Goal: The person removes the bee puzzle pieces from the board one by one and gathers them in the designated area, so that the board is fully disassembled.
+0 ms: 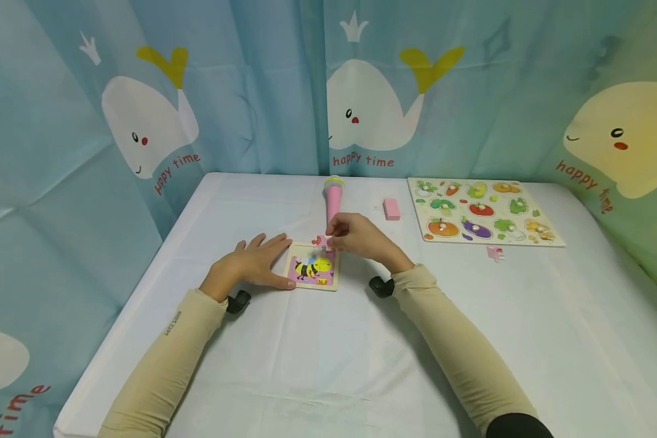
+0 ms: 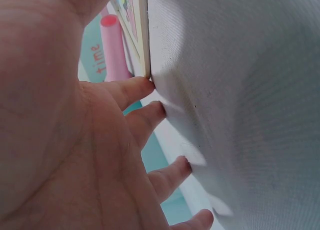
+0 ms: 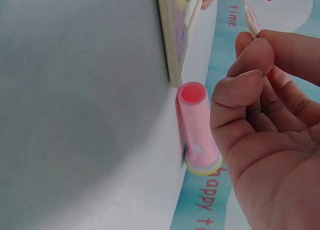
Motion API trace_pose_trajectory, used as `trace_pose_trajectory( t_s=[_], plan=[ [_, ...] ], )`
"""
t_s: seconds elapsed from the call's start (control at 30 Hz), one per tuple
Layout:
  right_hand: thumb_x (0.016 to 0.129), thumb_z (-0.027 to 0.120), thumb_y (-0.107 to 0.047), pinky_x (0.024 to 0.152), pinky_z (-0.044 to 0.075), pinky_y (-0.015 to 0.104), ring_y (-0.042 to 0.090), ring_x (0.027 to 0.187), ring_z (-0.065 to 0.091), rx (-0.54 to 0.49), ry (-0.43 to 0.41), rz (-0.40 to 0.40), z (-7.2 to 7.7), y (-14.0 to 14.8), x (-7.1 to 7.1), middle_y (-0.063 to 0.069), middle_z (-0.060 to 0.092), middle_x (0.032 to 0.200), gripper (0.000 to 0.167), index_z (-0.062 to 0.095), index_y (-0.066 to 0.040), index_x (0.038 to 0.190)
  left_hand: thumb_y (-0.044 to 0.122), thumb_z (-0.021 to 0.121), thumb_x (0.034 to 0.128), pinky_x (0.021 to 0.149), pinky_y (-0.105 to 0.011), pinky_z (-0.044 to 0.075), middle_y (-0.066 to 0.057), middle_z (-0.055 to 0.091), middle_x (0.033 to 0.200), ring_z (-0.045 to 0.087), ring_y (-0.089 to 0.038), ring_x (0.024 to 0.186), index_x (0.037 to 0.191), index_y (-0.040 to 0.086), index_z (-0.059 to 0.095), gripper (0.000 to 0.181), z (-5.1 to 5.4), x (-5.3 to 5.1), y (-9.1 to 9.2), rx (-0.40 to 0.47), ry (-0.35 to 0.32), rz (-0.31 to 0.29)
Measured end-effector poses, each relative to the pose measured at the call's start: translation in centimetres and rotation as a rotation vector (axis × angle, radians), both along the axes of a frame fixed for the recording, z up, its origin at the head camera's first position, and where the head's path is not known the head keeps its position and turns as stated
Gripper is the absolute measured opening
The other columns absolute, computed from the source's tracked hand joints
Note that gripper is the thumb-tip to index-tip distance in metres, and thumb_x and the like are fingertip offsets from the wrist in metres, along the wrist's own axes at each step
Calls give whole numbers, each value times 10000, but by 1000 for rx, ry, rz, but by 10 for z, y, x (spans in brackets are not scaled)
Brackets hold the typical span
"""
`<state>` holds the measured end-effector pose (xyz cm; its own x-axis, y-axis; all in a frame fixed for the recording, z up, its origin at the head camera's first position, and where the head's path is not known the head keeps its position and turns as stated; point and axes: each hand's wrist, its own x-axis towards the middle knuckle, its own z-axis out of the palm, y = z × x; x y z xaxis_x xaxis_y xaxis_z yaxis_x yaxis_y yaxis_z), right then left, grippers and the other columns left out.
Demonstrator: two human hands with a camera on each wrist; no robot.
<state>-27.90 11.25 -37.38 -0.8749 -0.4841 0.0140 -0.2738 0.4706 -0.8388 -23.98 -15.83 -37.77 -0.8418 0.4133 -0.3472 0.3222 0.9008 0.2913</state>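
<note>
a light, stiff chip that we hold by its rim

we have the small pink puzzle piece (image 1: pixel 320 241) in our right hand (image 1: pixel 364 237), over the far edge of the bee puzzle board (image 1: pixel 317 288); the right wrist view shows it raised off the table (image 1: pixel 306 359). our thumb and forefinger meet on one end of it, parted only by its thickness, and the other fingers curl in.

our left hand (image 1: pixel 254 261) is spread wide and grips nothing: the thumb touches the board's near left corner, the forefinger its far one.

we judge the piece to be thin wood or card, very light and rigid, a little slick on its printed face. it should not bend, but a hard knock may chip a corner. the edges look like the best hold, leaving the opposite end free. the board seems light enough to slide if pushed, and the pink microphone (image 1: pixel 334 201) lies just beyond it.
</note>
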Motion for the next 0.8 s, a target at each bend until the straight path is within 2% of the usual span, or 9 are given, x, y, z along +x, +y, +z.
trace_pose_trajectory(
  t_s=[0.27, 0.43, 0.6, 0.8],
  plan=[
    [984, 720, -20, 676, 532, 318, 241, 770, 628, -16, 34, -10, 4, 17, 6, 94, 676, 903, 74, 685, 1, 1046, 614, 778, 907, 1234, -733, 39, -80, 128, 1795, 48, -457, 1620, 1723, 136, 232, 1092, -1, 0, 0, 16, 0, -3],
    [994, 722, -43, 689, 538, 346, 296, 787, 647, 2, 45, -42, 11, 31, 10, 101, 687, 900, 78, 684, -15, 1057, 607, 783, 905, 1234, -733, 36, -80, 129, 1795, 50, -461, 1619, 1722, 136, 236, 1090, -3, 0, 0, 23, 0, 2],
    [1000, 732, -59, 686, 538, 326, 325, 805, 655, 23, 55, -79, 15, 42, 11, 106, 697, 910, 82, 690, -24, 1062, 609, 785, 901, 1234, -733, 36, -80, 132, 1794, 53, -460, 1619, 1721, 139, 241, 1091, -4, -1, -1, 24, 4, 6],
    [1006, 722, -54, 671, 525, 296, 267, 776, 639, 28, 70, -100, 18, 57, 13, 125, 706, 919, 82, 694, 0, 1061, 616, 782, 901, 1232, -736, 35, -79, 121, 1796, 44, -469, 1617, 1723, 132, 230, 1102, -4, -1, -1, 22, -5, 5]
  ],
)
